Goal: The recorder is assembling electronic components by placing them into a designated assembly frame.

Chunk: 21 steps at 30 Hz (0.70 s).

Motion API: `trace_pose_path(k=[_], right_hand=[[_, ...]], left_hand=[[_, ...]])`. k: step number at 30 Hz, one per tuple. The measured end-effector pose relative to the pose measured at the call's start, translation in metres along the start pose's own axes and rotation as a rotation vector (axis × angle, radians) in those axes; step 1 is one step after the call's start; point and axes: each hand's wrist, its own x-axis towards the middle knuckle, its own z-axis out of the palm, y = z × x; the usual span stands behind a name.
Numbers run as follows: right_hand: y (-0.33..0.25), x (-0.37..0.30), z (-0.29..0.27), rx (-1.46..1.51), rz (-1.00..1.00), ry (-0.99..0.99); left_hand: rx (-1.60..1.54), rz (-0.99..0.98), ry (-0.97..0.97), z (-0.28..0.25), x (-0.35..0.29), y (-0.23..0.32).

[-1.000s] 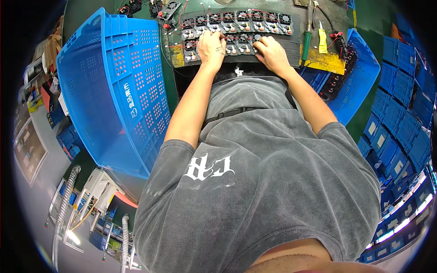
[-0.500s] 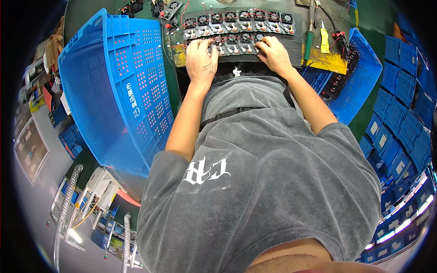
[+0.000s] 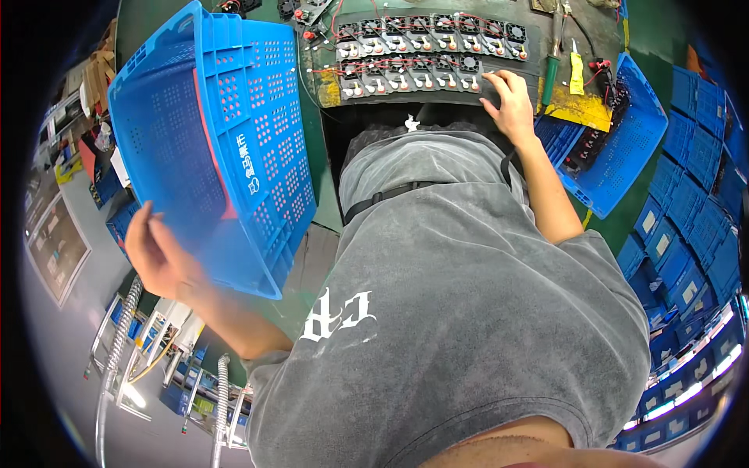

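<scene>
Two rows of small black fan units with red wires lie on the dark work surface, the far row (image 3: 433, 37) and the near row (image 3: 409, 76). My right hand (image 3: 511, 107) is beside the right end of the near row, its thumb and fingers apart and nothing seen between them. Fingertips seem to rest on the dark board (image 3: 511, 78) under the rows. My left hand (image 3: 160, 253) is far to the left at the side of the large blue crate (image 3: 273, 117), smeared by motion, with fingers stretched and apart and no object visible in it.
A green-handled soldering iron (image 3: 551, 78) and a yellow tube (image 3: 576, 74) lie at the right of the bench. A second blue crate (image 3: 624, 160) with dark parts stands beyond. Loose fans and wires (image 3: 308, 19) are at the back left. Stacked blue crates (image 3: 679, 187) line the far right.
My left hand has left the near row and swung down and left to the blue crate. My right hand stays by the row's right end. The view has shifted slightly.
</scene>
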Motion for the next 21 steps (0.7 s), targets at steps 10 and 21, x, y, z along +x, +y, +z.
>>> trace_pose_path(k=[10,21], right_hand=[[-0.005,0.019,0.004,-0.102,-0.071,-0.087],[-0.042,0.008,0.005,-0.123,0.056,-0.081]], left_hand=[[-0.097,-0.335,-0.383,0.048,0.061,-0.185],[-0.010,-0.249,-0.979,0.174,0.046,-0.290]])
